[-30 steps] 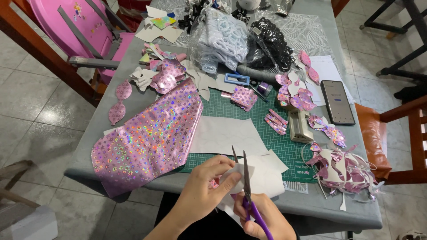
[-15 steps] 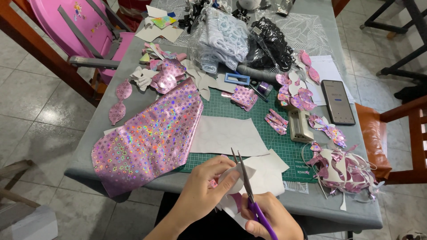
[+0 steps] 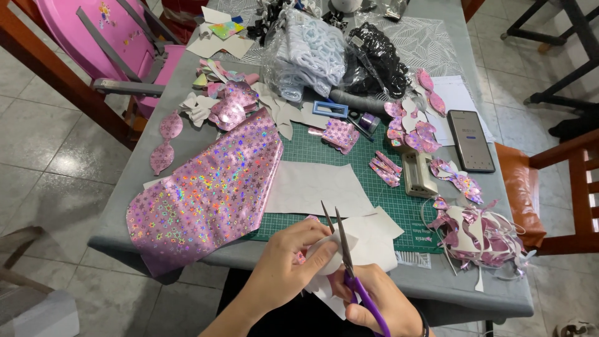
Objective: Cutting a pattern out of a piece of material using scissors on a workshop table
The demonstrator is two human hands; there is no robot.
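Down at the near edge of the table, the left hand pinches a small white-backed piece with a sliver of pink showing at its edge, fingers curled closed around it. The right hand grips the purple-handled scissors, its fingers wrapped shut on the handle loops. The blades stand slightly parted and run from the handle toward 12 o'clock, their long axis almost straight away from the body, crossing the piece, which lies just at 11 o'clock from the right hand and touches the blades. The left hand is the nearer one to the piece and holds it steady against them.

Beneath the hands lie loose white sheets, overlapping the near edge of a green cutting mat. A large sheet of pink holographic star foil spreads at 10 o'clock, draping over the table's corner. At 2 o'clock sits a heap of pink and white offcuts; farther off, a phone and a beige punch tool. Bagged white and black goods crowd the far end.

The table wears a grey cloth. Pale floor tiles surround it, with a pink plastic chair at 10 o'clock and a wooden chair at 3 o'clock.
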